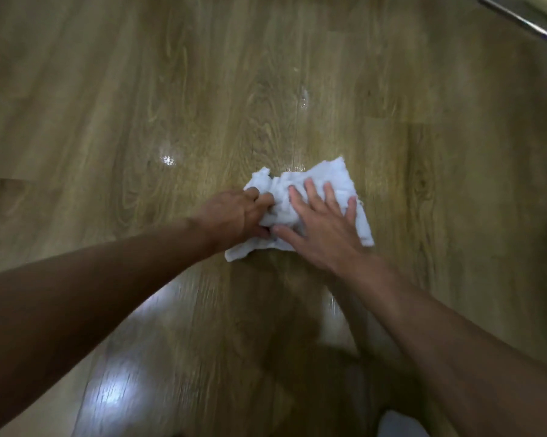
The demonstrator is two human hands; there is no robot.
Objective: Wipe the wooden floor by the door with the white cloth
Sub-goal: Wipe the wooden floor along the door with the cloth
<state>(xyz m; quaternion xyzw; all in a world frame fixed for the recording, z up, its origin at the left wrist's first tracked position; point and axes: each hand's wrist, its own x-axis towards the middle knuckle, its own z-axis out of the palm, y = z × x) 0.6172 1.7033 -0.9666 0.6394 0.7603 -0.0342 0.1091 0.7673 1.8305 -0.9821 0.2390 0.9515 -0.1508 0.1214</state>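
on the wooden floor [171, 89], hands hold white cloth [325, 175].

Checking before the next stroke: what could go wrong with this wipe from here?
The cloth is bunched in the left hand, so it may streak. Shiny spots, perhaps wet, lie beyond it and could be missed. The right hand presses flat on it; on the glossy floor it might slide.

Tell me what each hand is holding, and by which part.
The left hand grips the white cloth by its bunched left edge. The right hand holds nothing; it presses flat on the cloth's right half.
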